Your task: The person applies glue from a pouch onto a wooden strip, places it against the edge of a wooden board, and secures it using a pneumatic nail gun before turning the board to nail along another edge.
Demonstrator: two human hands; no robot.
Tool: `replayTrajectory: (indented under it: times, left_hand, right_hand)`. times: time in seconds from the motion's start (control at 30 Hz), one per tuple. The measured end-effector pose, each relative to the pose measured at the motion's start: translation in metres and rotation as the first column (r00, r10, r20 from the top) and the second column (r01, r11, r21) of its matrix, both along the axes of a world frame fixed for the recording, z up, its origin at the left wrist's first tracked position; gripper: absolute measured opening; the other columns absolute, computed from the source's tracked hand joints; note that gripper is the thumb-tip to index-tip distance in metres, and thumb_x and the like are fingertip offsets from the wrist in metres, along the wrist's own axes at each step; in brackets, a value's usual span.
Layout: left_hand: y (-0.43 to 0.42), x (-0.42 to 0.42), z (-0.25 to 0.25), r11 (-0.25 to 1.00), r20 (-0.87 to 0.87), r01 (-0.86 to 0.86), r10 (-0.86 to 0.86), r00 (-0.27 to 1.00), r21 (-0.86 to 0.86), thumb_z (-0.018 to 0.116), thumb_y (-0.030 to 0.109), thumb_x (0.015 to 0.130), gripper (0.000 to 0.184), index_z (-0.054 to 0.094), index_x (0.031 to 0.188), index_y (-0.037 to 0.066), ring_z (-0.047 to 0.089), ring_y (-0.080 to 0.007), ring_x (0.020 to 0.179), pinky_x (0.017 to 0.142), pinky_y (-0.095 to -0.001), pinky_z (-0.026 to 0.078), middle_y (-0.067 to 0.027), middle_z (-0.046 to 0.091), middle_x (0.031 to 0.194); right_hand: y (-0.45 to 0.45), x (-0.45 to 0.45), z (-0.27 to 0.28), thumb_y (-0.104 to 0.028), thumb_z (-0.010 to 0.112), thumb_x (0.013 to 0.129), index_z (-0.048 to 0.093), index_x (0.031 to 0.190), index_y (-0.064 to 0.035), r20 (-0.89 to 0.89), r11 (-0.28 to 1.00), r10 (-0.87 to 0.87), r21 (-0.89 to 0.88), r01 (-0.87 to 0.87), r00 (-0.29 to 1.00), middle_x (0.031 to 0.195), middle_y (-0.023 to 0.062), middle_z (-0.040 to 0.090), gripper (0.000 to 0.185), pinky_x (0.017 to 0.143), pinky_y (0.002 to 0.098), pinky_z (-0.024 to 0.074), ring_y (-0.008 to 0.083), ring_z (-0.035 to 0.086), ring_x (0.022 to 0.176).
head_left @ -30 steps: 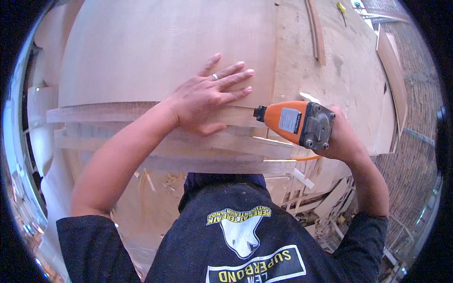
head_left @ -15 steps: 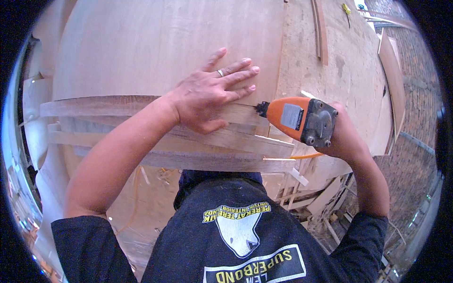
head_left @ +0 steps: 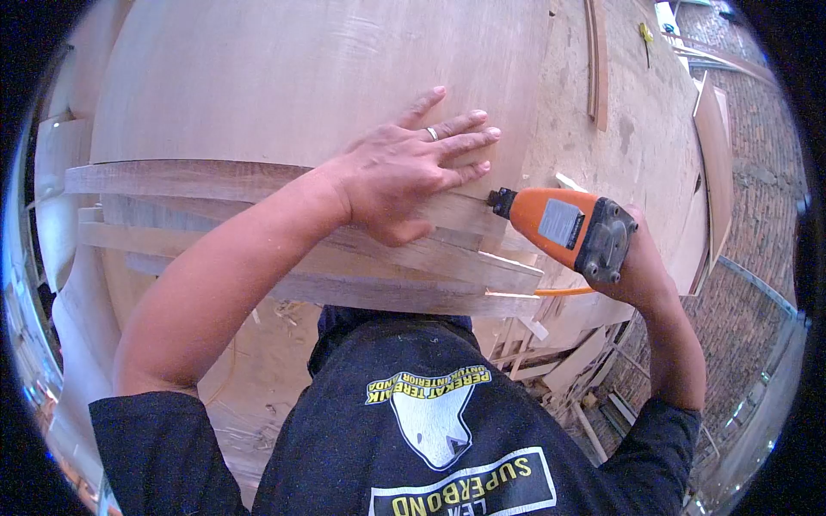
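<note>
Right hand grasping nail gun, nose near panel edge; probably heavy, rigid, best held by its handle. Left hand open, palm down by panel edge, panel likely stiff

Held tool: orange plastic-looking housing, smooth. Left of grip: smooth, matt wood sheet. Ahead of grip: rougher, stained wood board.
</note>
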State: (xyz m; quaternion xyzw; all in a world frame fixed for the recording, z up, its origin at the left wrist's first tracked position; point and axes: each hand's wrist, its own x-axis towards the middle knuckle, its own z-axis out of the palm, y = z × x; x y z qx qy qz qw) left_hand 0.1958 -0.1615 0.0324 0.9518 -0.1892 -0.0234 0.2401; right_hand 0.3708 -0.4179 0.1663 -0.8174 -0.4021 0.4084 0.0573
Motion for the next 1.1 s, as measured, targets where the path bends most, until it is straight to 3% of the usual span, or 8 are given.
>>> replayTrajectory:
  times: [0.07, 0.2, 0.5, 0.6, 0.7, 0.87, 0.97, 1.1]
  left_hand:
    - [0.000, 0.000, 0.000, 1.000, 0.003, 0.003, -0.003, 1.000, 0.001, 0.085, 0.033, 0.064, 0.099, 0.049, 0.154, 0.013, 0.019, -0.0292, 0.161, 0.131, -0.0596, 0.001, -0.0133, 0.026, 0.172]
    - [-0.001, 0.000, -0.001, 1.000, 0.000, 0.000, 0.000, 1.000, 0.003, 0.085, 0.034, 0.064, 0.099, 0.049, 0.154, 0.013, 0.019, -0.0297, 0.161, 0.130, -0.0602, 0.000, -0.0136, 0.025, 0.172]
    - [-0.001, 0.001, -0.004, 1.000, -0.011, 0.002, -0.003, 1.000, -0.023, 0.086, 0.032, 0.063, 0.100, 0.050, 0.154, 0.012, 0.018, -0.0292, 0.162, 0.130, -0.0609, -0.001, -0.0135, 0.025, 0.173]
    - [-0.003, 0.001, -0.002, 1.000, -0.021, -0.003, 0.003, 1.000, -0.010, 0.085, 0.031, 0.063, 0.098, 0.051, 0.153, 0.012, 0.019, -0.0287, 0.161, 0.130, -0.0612, 0.000, -0.0127, 0.026, 0.172]
    - [-0.004, 0.003, -0.001, 1.000, -0.022, -0.015, 0.015, 1.000, -0.003, 0.085, 0.029, 0.062, 0.095, 0.054, 0.150, 0.012, 0.020, -0.0282, 0.161, 0.130, -0.0612, 0.000, -0.0117, 0.027, 0.172]
    - [-0.003, 0.001, -0.001, 0.999, 0.028, -0.035, 0.035, 0.999, -0.014, 0.078, 0.029, 0.069, 0.085, 0.056, 0.150, 0.012, 0.025, -0.0244, 0.159, 0.132, -0.0591, 0.003, -0.0105, 0.035, 0.168]
    - [-0.004, 0.002, -0.004, 0.998, -0.007, -0.028, 0.027, 1.000, -0.064, 0.083, 0.026, 0.062, 0.091, 0.057, 0.148, 0.012, 0.020, -0.0287, 0.161, 0.130, -0.0605, -0.001, -0.0107, 0.029, 0.171]
    - [-0.003, 0.002, 0.000, 0.999, -0.028, -0.023, 0.022, 0.999, -0.041, 0.084, 0.027, 0.062, 0.093, 0.055, 0.149, 0.012, 0.020, -0.0283, 0.161, 0.130, -0.0611, -0.001, -0.0104, 0.029, 0.171]
  right_hand:
    - [-0.001, -0.001, 0.000, -0.003, 0.080, 0.069, 0.069, 0.105, -0.0016, -0.012, 1.000, -0.016, 0.016, 0.016, 1.000, 0.097, 0.0123, 0.072, 0.037, 0.094, 0.0381, 0.0479, 0.0304, 0.068, 0.091]
    - [-0.002, -0.004, -0.006, -0.003, 0.082, 0.065, 0.069, 0.087, -0.0016, 0.042, 0.959, 0.064, 0.274, -0.074, 0.997, 0.076, 0.0123, 0.071, 0.025, 0.070, 0.0352, 0.0565, 0.0265, 0.070, 0.067]
    - [0.010, -0.005, 0.004, -0.013, 0.088, 0.066, 0.074, 0.095, -0.0038, 0.064, 0.960, 0.119, 0.248, -0.131, 0.991, 0.082, 0.0160, 0.073, 0.034, 0.073, 0.0375, 0.0580, 0.0343, 0.072, 0.073]
    - [0.017, -0.005, 0.006, -0.015, 0.087, 0.067, 0.077, 0.104, -0.0083, 0.019, 0.997, 0.071, 0.022, -0.071, 0.997, 0.087, 0.0178, 0.074, 0.039, 0.074, 0.0395, 0.0588, 0.0377, 0.073, 0.079]
    - [0.017, -0.003, 0.002, -0.015, 0.085, 0.068, 0.078, 0.112, -0.0124, 0.029, 0.999, 0.042, -0.025, -0.042, 0.999, 0.090, 0.0183, 0.074, 0.044, 0.076, 0.0407, 0.0592, 0.0376, 0.074, 0.083]
    - [0.022, 0.002, 0.004, -0.010, 0.081, 0.070, 0.077, 0.107, -0.0089, -0.036, 0.998, 0.057, -0.029, -0.058, 0.998, 0.087, 0.0181, 0.074, 0.037, 0.075, 0.0402, 0.0583, 0.0380, 0.074, 0.082]
    - [0.022, 0.004, 0.003, -0.009, 0.081, 0.071, 0.076, 0.106, -0.0078, -0.078, 0.998, 0.056, 0.000, -0.056, 0.995, 0.085, 0.0181, 0.073, 0.036, 0.074, 0.0397, 0.0579, 0.0378, 0.074, 0.081]
    - [0.026, 0.008, 0.004, -0.009, 0.082, 0.070, 0.077, 0.108, -0.0076, -0.079, 0.995, 0.098, -0.009, -0.099, 0.992, 0.085, 0.0180, 0.073, 0.039, 0.074, 0.0387, 0.0578, 0.0372, 0.074, 0.081]
